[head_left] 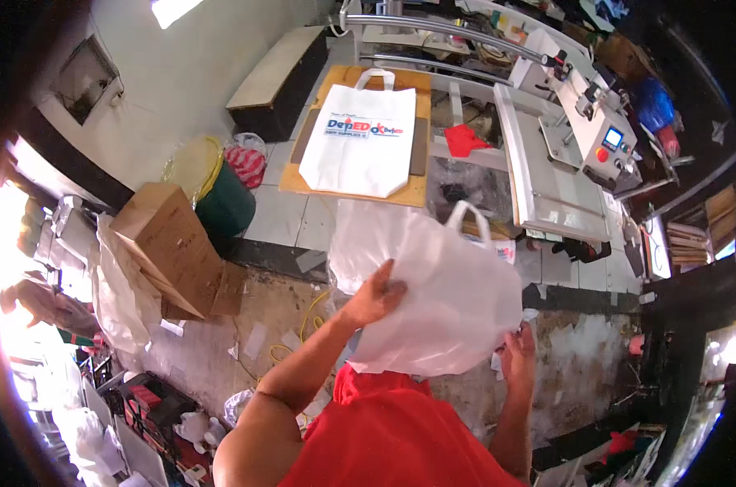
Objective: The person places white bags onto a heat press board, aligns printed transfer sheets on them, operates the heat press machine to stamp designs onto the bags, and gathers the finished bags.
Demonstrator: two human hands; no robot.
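Observation:
A plain white tote bag (457,304) with a loop handle hangs in front of my chest. My left hand (376,296) is closed at its left side, fingers over the fabric. At the bag's lower right edge, my right hand (516,353) pinches the fabric. Beyond it, a white tote bag with red and blue lettering (356,166) lies flat on a wooden board (303,174), its handle toward the far edge. Clear plastic and more white material (364,231) hang under the board, partly hidden by the bag I hold.
A white printing machine (607,146) with a lit screen and red button stands at right. A red cloth (465,141) lies on its frame. To the left are a cardboard box (169,243) and a green bin (226,199). A yellow cord (307,321) crosses the littered floor.

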